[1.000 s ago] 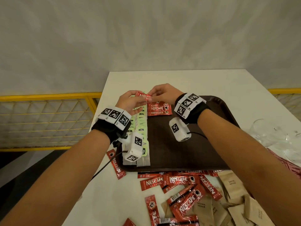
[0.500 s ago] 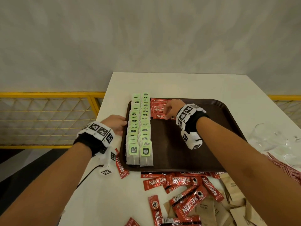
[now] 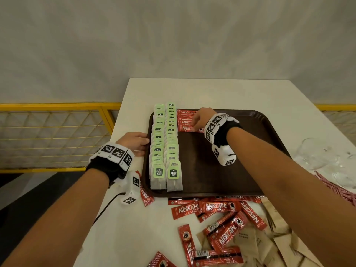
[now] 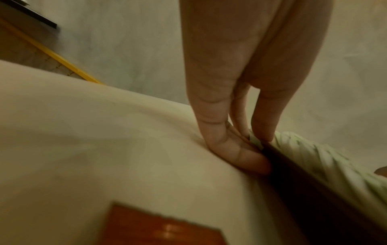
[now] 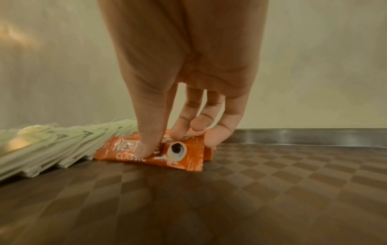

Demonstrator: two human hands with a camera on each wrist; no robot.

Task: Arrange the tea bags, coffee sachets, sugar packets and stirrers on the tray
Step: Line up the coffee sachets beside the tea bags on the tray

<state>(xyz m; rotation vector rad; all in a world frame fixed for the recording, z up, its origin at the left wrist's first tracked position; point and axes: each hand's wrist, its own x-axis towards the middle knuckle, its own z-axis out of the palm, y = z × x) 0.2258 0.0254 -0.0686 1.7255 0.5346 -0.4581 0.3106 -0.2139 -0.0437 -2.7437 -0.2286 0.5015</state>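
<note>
The yellow metal mesh railing (image 3: 57, 130) stood at the far left, beside the white table (image 3: 221, 93). The left hand (image 3: 133, 142) rested on the table, its fingers (image 4: 240, 154) nearly straight and close together, the tips touching the left rim of the dark brown plastic tray (image 3: 240, 151); it held nothing. Two overlapping rows of green-tagged white tea bags (image 3: 165, 147) lay along the tray's left side. Just right of them, at the far end, sat a small stack of red Nescafe coffee sachets (image 3: 185, 122). The right hand (image 3: 200, 119) pressed down on that stack with slightly spread, gently bent fingertips (image 5: 146, 149). More red sachets (image 3: 217, 212) and brown paper sugar packets (image 3: 269, 243) lay loose on the table near the tray's front edge. Clear glassware (image 3: 317, 153) stood at the right.
</note>
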